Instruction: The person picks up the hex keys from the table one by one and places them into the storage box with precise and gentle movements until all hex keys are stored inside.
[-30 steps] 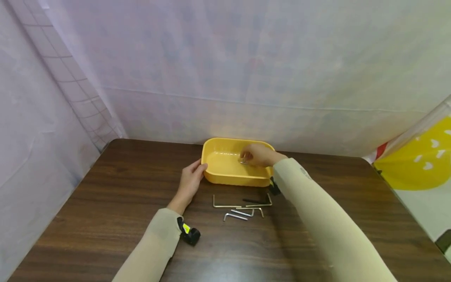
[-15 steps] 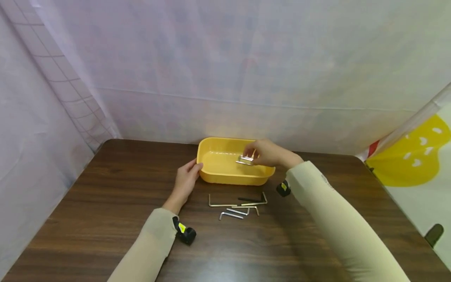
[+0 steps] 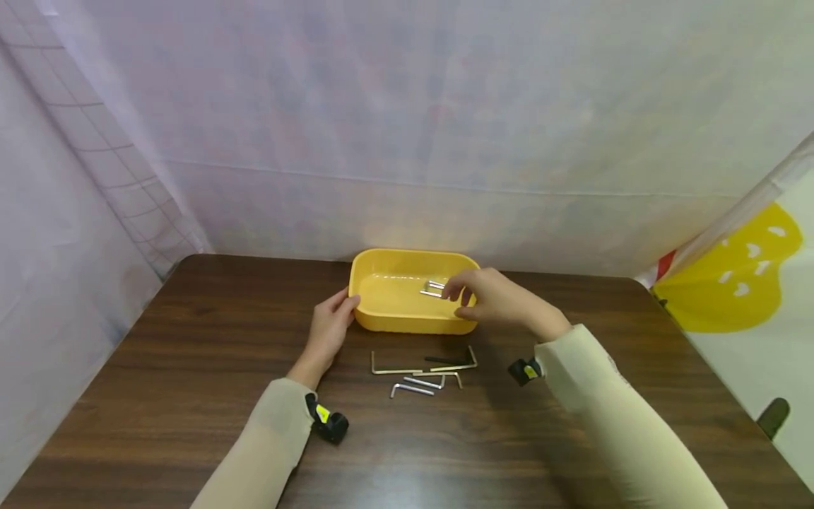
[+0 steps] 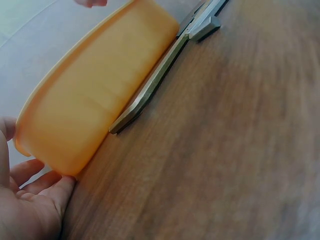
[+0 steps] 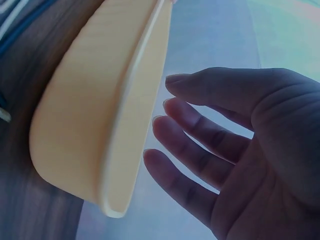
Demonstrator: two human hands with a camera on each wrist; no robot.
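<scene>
left hand (image 3: 329, 329) at tray (image 3: 388, 319) rim; right hand (image 3: 492, 297) above

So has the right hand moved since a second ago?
Yes. The right hand has drawn back toward the person, from over the inside of the yellow tray to its near right rim, empty, with hex keys lying in the tray.

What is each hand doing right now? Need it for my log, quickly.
Left hand: open, fingers resting against the yellow tray.
Right hand: open, holding nothing, above the tray's right side.
</scene>
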